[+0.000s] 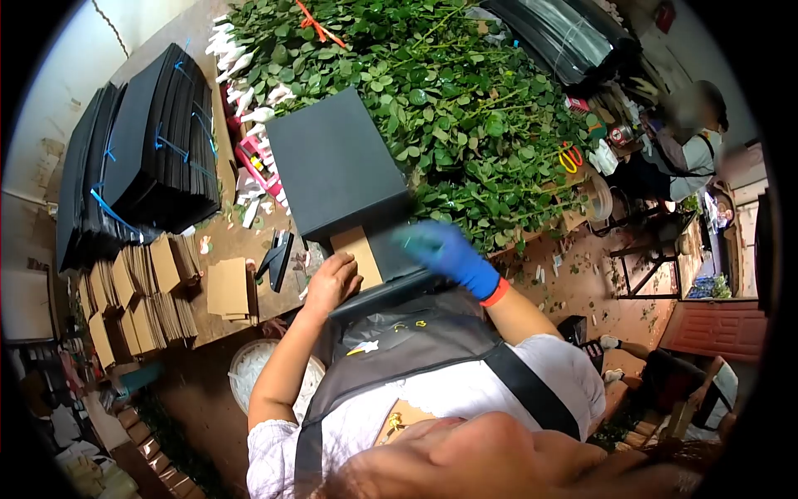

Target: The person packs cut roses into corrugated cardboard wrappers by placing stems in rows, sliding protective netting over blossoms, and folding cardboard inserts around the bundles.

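A tan cardboard piece (357, 254) lies against black board at the table's near edge. The bare fingers of my left hand (334, 281) curl over its left side and hold it. My right hand (453, 254), in a blue and green glove with an orange cuff, is over the black board just right of the cardboard. Motion blurs its fingers, so I cannot see whether they hold anything. Directly beyond both hands is a large black box-shaped block (337, 158), covering the cardboard's far end. A black stapler (277, 259) rests left of my left hand.
Leafy green stems (465, 108) cover the table's far and right side, with scissors (571, 157) on them. Stacked black boards (162, 141) and folded cardboard pieces (137, 291) stand at left. A white bin (249, 374) is below. Another person (694, 154) is at far right.
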Available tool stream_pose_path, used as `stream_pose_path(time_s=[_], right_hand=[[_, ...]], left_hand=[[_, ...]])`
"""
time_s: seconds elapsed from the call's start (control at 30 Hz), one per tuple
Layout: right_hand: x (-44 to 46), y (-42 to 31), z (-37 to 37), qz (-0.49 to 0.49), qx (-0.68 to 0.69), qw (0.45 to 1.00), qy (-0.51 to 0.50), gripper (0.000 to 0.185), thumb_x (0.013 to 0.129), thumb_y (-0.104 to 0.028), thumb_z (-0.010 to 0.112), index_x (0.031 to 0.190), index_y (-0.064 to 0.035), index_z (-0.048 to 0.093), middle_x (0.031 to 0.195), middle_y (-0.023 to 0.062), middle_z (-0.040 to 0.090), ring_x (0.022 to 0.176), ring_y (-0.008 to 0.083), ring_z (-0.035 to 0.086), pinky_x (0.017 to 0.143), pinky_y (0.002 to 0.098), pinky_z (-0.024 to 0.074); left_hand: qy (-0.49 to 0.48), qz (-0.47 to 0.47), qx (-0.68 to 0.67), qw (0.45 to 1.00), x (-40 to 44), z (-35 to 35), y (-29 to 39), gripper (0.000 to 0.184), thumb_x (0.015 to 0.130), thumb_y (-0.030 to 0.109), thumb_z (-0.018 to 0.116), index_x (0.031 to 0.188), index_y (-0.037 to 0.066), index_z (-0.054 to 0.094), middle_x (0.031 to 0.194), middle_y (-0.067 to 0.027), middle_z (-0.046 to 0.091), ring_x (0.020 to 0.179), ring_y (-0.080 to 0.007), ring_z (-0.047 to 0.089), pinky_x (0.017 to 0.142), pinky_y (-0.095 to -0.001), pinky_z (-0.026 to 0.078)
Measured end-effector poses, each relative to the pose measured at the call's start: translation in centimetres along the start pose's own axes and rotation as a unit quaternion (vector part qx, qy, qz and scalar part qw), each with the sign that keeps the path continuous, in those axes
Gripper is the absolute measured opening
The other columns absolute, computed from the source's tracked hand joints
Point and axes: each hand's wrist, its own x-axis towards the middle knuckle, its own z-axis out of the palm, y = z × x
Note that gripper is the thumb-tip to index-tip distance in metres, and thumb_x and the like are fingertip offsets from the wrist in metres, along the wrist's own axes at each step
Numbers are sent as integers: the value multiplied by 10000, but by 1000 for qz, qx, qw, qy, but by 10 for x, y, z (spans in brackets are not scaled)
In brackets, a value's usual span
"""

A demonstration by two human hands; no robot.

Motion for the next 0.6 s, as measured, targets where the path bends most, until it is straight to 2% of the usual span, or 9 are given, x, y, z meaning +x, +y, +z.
stream_pose_path(time_s=[0.07,0.13,0.23,0.33,0.4,0.43,0.47,0.57,0.6], right_hand=[[29,13,-30,69,-22,979,190,274,882,-80,659,1150,-100,716,1114,132,723,997,312,700,897,394,563],[60,72,-58,-27,-278,937,210,322,867,-108,668,1188,-89,691,1223,117,685,1113,319,651,962,408,530],[112,104,-68,3,-470,877,96,566,769,-114,682,1328,-148,603,1511,158,447,1367,400,435,1125,481,379],[171,138,-55,-124,-566,811,82,610,760,-100,649,1361,-128,549,1440,160,493,1298,383,486,1082,486,412],[210,161,-63,-207,-459,864,17,582,765,-91,632,1341,-121,561,1338,142,566,1230,346,536,1035,461,447],[229,155,-67,-170,-423,890,0,565,761,-74,622,1321,-126,571,1232,122,625,1142,319,586,996,427,469],[250,150,-71,-164,-463,870,46,543,760,-79,625,1299,-127,581,1182,115,649,1076,322,611,978,425,474],[298,99,-77,-180,-392,865,255,507,796,-122,641,1300,-135,585,1171,104,653,1073,297,622,943,444,476],[306,111,-72,-152,-433,864,208,524,801,-132,648,1319,-135,572,1159,107,663,1056,299,633,926,438,492]], left_hand=[[3,-12,13,1000,-1,3,1,308,811,154,782,1077,16,707,1169,-143,669,1092,-345,648,930,-402,540],[-4,-28,10,1000,1,-1,5,299,808,148,782,1071,25,708,1163,-144,667,1082,-345,652,922,-403,545],[3,-21,8,1000,2,2,4,284,795,134,784,1035,4,706,1149,-141,667,1078,-331,650,919,-394,548],[1,-33,-1,999,5,-3,10,269,787,120,790,1021,14,708,1142,-142,672,1077,-336,652,911,-399,552],[12,-26,2,1000,4,0,7,270,783,111,794,1022,20,707,1135,-143,675,1074,-339,653,906,-404,552],[9,-28,2,1000,4,0,8,274,779,106,797,1024,21,707,1130,-145,675,1072,-343,654,904,-407,553],[8,-27,2,1000,4,0,7,276,777,107,798,1023,21,707,1128,-146,676,1063,-345,659,898,-409,556],[18,-31,-3,999,9,-3,10,266,766,90,797,1005,18,706,1106,-144,681,1035,-341,670,870,-407,565],[19,-33,-3,999,12,-3,12,263,766,88,797,1003,18,706,1103,-143,681,1035,-339,671,868,-405,566]])
